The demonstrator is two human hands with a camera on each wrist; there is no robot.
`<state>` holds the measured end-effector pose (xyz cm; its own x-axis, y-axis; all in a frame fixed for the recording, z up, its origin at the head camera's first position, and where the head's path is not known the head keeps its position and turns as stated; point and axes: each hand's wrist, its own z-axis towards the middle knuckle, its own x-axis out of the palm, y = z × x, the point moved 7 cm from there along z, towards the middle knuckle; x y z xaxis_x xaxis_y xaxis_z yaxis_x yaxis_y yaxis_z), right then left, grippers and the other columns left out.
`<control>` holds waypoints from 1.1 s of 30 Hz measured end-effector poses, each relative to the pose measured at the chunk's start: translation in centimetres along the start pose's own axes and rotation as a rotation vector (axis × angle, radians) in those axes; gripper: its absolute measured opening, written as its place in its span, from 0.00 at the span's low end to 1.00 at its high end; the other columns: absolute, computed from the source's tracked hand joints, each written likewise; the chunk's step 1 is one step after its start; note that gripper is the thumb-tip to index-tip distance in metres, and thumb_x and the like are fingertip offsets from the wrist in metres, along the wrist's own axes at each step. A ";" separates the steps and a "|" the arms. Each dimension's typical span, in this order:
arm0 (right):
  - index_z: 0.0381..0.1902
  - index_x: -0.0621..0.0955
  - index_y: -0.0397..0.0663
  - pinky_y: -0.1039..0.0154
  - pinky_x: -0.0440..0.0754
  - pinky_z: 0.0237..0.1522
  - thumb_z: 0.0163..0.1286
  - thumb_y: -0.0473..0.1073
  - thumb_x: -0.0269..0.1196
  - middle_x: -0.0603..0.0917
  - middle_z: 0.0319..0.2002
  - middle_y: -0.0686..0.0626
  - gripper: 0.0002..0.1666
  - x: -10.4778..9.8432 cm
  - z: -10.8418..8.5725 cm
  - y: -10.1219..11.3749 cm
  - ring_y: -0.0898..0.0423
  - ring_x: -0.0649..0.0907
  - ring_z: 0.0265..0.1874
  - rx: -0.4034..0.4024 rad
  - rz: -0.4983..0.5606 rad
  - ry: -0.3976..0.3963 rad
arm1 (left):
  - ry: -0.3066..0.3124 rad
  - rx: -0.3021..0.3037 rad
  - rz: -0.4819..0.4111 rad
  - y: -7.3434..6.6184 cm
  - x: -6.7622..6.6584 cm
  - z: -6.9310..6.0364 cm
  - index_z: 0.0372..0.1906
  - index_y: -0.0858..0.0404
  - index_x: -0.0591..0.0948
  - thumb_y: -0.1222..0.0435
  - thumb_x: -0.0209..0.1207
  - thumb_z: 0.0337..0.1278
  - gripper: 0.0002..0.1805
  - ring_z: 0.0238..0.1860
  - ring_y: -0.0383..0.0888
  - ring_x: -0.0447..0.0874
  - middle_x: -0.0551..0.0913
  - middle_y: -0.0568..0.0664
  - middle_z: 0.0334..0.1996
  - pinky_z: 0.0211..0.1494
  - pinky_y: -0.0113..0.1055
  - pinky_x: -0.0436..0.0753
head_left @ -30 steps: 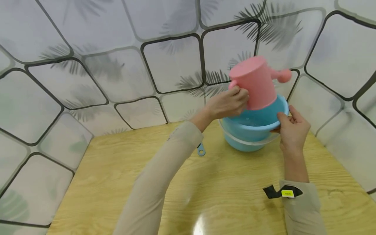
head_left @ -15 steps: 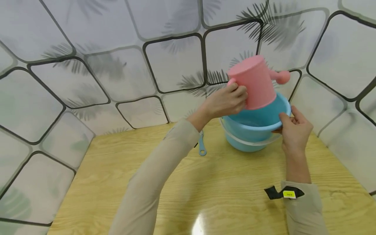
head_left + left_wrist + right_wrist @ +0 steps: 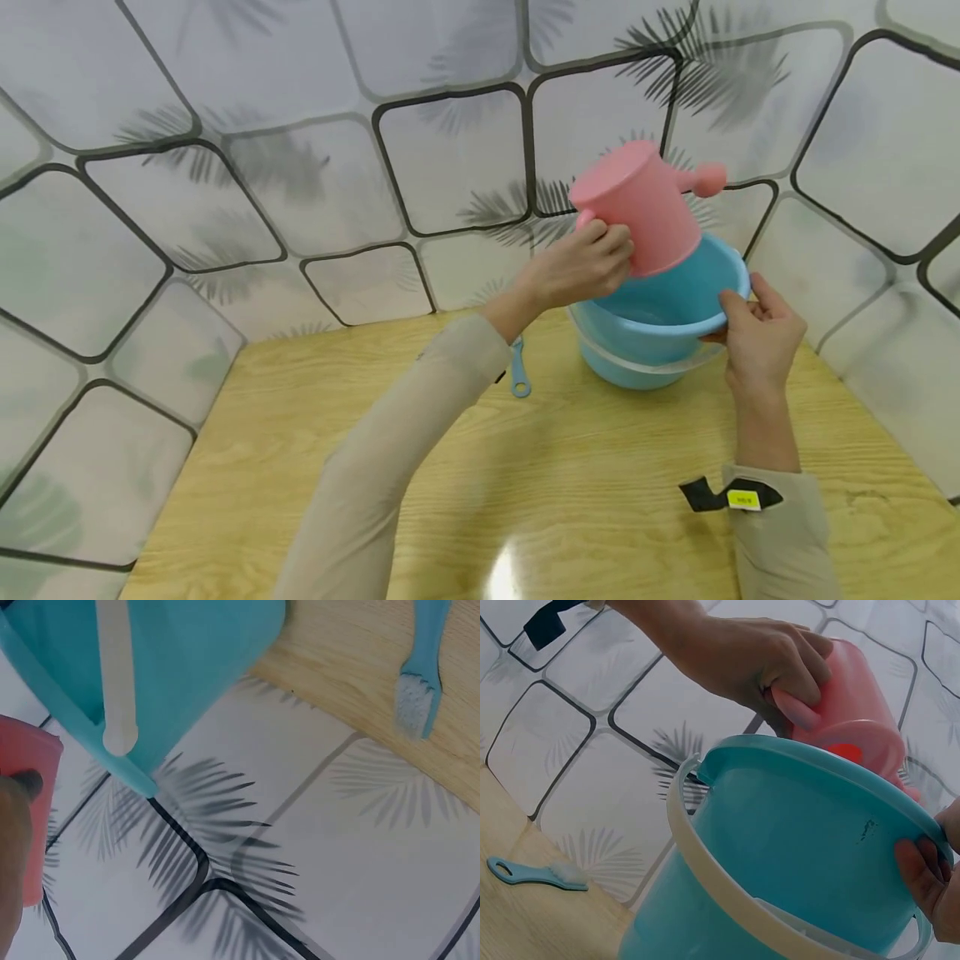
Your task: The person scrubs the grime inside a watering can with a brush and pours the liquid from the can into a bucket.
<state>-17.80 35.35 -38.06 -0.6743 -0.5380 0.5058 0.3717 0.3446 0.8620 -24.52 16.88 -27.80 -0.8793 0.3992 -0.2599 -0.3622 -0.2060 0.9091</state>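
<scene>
My left hand (image 3: 581, 267) grips the handle of a pink watering can (image 3: 648, 212), which it holds tilted above a light blue bucket (image 3: 637, 337). In the head view the can's flat bottom faces up and left, while its spout points right. Its mouth hangs down over the bucket, as the right wrist view shows. My right hand (image 3: 765, 333) pinches the bucket's right rim, thumb on the near side. The bucket's white handle (image 3: 705, 855) hangs down along its outside. In the left wrist view only part of the watering can (image 3: 34, 825) shows at the left edge.
A blue brush (image 3: 519, 367) with white bristles lies on the wooden table (image 3: 585, 483), left of the bucket. Behind and to both sides rise walls with a leaf and stone pattern (image 3: 450, 167). A black strap (image 3: 731, 496) sits on my right sleeve.
The watering can has shifted slightly left and tilts a little more, its spout end now further left. More of the brush shows beside my left sleeve. My right hand stays on the rim.
</scene>
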 end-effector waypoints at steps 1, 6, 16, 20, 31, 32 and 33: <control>0.69 0.70 0.37 0.65 0.76 0.08 0.61 0.26 0.65 0.78 0.20 0.46 0.37 0.0 0.0 0.0 0.56 0.80 0.07 0.000 -0.002 0.000 | -0.007 -0.001 0.010 0.1 0.0 0.0 0.30 0.55 0.80 0.76 0.35 0.73 0.24 0.37 0.43 0.71 0.80 0.46 0.33 0.40 0.33 0.67; 0.69 0.70 0.37 0.65 0.77 0.08 0.61 0.27 0.65 0.78 0.21 0.47 0.37 -0.3 0.1 0.1 0.57 0.80 0.08 0.004 -0.013 0.000 | -0.054 0.007 0.034 0.4 -0.1 -0.2 0.29 0.54 0.80 0.76 0.38 0.72 0.23 0.36 0.42 0.71 0.80 0.44 0.31 0.39 0.33 0.67; 0.69 0.70 0.38 0.65 0.77 0.09 0.62 0.28 0.65 0.77 0.22 0.47 0.37 -0.5 0.2 0.2 0.57 0.80 0.08 0.003 -0.028 0.003 | -0.067 -0.045 -0.035 1.0 -0.4 -0.2 0.33 0.56 0.75 0.70 0.36 0.78 0.18 0.35 0.46 0.72 0.79 0.47 0.33 0.38 0.36 0.69; 0.70 0.69 0.37 0.66 0.77 0.09 0.62 0.28 0.65 0.78 0.22 0.47 0.37 -0.2 0.0 0.2 0.57 0.79 0.08 0.002 -0.024 0.011 | -0.094 -0.094 -0.077 0.9 -0.6 0.4 0.31 0.56 0.75 0.66 0.36 0.79 0.19 0.31 0.45 0.71 0.76 0.47 0.31 0.34 0.36 0.69; 0.69 0.70 0.37 0.67 0.77 0.10 0.62 0.28 0.65 0.76 0.22 0.47 0.36 0.2 -0.3 0.3 0.58 0.79 0.09 -0.022 -0.037 0.025 | -0.035 -0.044 -0.111 0.3 -0.1 0.0 0.30 0.55 0.77 0.70 0.34 0.77 0.23 0.27 0.42 0.70 0.76 0.46 0.31 0.27 0.32 0.68; 0.69 0.70 0.37 0.67 0.77 0.10 0.62 0.28 0.65 0.76 0.21 0.47 0.36 0.2 -0.2 0.3 0.58 0.79 0.08 -0.029 -0.042 0.026 | -0.024 -0.035 -0.111 0.2 -0.1 -0.1 0.31 0.55 0.77 0.70 0.33 0.77 0.23 0.27 0.42 0.70 0.75 0.46 0.32 0.27 0.32 0.68; 0.68 0.70 0.37 0.67 0.77 0.10 0.62 0.28 0.65 0.77 0.21 0.47 0.36 0.2 -0.2 0.3 0.58 0.79 0.08 -0.032 -0.043 0.027 | -0.017 -0.029 -0.109 0.1 0.0 -0.2 0.31 0.55 0.77 0.70 0.33 0.77 0.23 0.27 0.42 0.70 0.76 0.46 0.32 0.27 0.32 0.67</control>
<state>-17.67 35.19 -37.71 -0.6731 -0.5721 0.4685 0.3632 0.2962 0.8834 -24.59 16.71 -27.78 -0.8288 0.4356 -0.3513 -0.4646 -0.1858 0.8658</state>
